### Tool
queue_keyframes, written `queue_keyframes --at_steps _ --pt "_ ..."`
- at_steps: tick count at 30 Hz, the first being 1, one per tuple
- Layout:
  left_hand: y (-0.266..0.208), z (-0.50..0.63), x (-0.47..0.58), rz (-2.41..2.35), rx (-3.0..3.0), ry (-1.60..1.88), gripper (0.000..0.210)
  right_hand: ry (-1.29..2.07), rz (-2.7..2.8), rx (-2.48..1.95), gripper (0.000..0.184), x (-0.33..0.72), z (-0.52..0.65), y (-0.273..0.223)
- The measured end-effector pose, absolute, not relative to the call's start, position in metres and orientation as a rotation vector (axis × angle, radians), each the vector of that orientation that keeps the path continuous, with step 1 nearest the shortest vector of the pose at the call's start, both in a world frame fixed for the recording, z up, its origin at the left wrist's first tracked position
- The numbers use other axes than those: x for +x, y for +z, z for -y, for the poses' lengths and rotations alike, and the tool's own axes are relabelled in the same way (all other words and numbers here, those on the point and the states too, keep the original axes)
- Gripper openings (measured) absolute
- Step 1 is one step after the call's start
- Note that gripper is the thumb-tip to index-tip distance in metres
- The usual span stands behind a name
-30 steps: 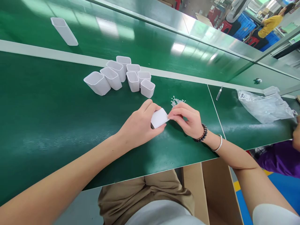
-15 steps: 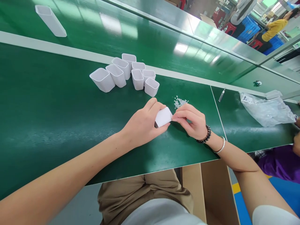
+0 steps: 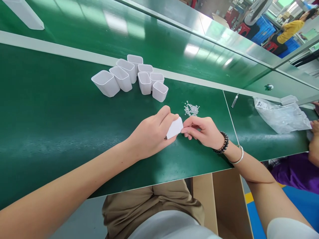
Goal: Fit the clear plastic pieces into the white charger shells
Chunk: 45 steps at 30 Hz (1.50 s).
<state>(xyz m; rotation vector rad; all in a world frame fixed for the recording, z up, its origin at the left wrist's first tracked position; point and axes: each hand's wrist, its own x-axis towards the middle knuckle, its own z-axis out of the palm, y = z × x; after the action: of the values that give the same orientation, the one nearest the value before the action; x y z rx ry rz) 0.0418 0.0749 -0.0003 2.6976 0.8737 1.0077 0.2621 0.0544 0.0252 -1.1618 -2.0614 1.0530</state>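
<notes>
A white plastic cup (image 3: 175, 128) lies on its side in my left hand (image 3: 154, 134), fingers wrapped over it and its flat end facing right. My right hand (image 3: 204, 133) pinches thumb and forefinger at the right corner of that end. Anything between those fingertips is too small to make out. Just beyond the right hand, a small heap of clear bits (image 3: 191, 109) is scattered on the green table (image 3: 62, 109). Several white cups (image 3: 106, 84) with rounded square mouths stand open side up, grouped beyond my left hand.
Another white cup (image 3: 26, 15) stands at the far left behind a pale strip (image 3: 62, 54). To the right are a small pen-like tool (image 3: 234, 100) and a clear plastic bag (image 3: 281, 116). A co-worker's hand (image 3: 314, 141) shows at the right edge. A cardboard box (image 3: 224, 199) sits below the table.
The cup in my left hand has tilted slightly, and my right fingertips have shifted a little lower along its corner. The view has moved slightly, pushing the far-left cup toward the frame's edge.
</notes>
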Motion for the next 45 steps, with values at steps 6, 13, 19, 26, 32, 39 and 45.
queue_keyframes --at_steps 6,13,19,26,32,39,45 --pt "0.000 -0.069 0.050 -0.932 2.454 1.068 0.029 0.982 2.063 -1.158 0.017 0.262 -0.052 0.028" --pt "0.008 -0.065 0.053 -0.837 2.097 0.858 0.037 1.355 1.896 -1.168 0.022 0.266 -0.055 0.025" --pt "0.006 -0.066 0.050 -0.879 1.982 0.789 0.045 1.410 1.971 -1.174 0.020 0.267 -0.057 0.026" --pt "0.001 -0.065 0.052 -0.890 1.991 0.751 0.044 1.488 1.946 -1.247 0.026 0.267 -0.058 0.024" --pt "0.001 -0.069 0.053 -0.893 1.869 0.738 0.039 1.434 1.966 -1.256 0.029 0.262 -0.054 0.011" --pt "0.006 -0.073 0.052 -0.919 1.546 0.699 0.030 1.346 1.875 -1.221 0.024 0.261 -0.055 0.006" --pt "0.009 -0.074 0.054 -0.840 1.323 0.699 0.040 1.459 1.744 -1.159 0.027 0.261 -0.057 0.013"
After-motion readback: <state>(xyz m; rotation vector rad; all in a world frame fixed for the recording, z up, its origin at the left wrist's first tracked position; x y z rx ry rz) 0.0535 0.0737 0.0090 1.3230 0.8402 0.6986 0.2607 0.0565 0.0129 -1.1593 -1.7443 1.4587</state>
